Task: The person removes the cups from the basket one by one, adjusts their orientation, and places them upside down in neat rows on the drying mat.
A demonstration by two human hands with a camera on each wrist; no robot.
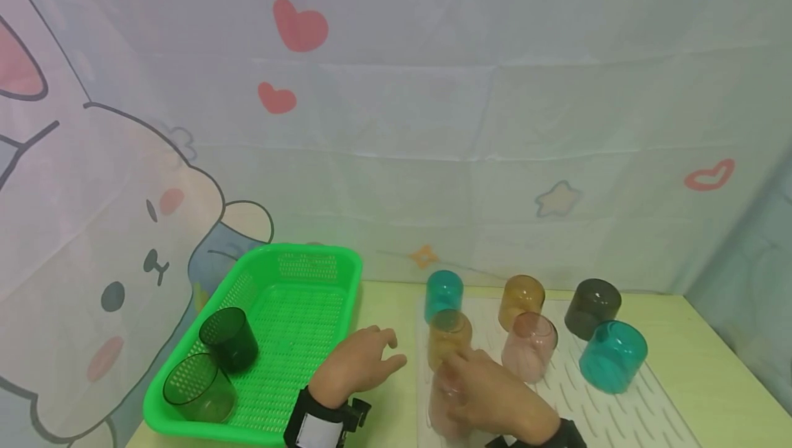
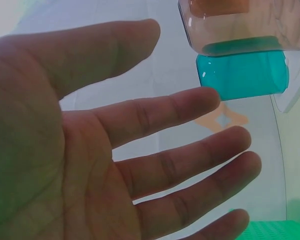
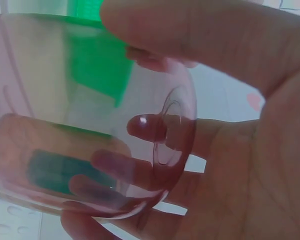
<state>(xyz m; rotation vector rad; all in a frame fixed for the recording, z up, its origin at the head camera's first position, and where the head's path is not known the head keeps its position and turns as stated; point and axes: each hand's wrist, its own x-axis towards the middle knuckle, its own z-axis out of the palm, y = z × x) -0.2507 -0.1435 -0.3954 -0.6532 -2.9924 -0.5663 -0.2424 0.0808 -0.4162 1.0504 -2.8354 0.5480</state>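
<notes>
My right hand (image 1: 498, 396) holds a pink glass (image 1: 442, 410) on the white mat, thumb and fingers around its rounded closed end. In the right wrist view the fingers show through the clear pink wall (image 3: 105, 165). Just behind it on the mat stand an amber glass (image 1: 449, 341) and a teal glass (image 1: 443, 293). My left hand (image 1: 359, 360) hovers near the green basket's right side, holding nothing. The left wrist view shows its palm (image 2: 105, 170) with thumb and fingers extended.
More glasses stand upside down on the ridged white mat (image 1: 575, 400): amber (image 1: 522, 300), pink (image 1: 529, 348), dark grey (image 1: 592, 309) and teal (image 1: 612, 359). Inside the green basket (image 1: 353, 276) at left are a dark glass (image 1: 229, 341) and a green glass (image 1: 201, 393). A printed cloth (image 1: 402, 118) hangs behind.
</notes>
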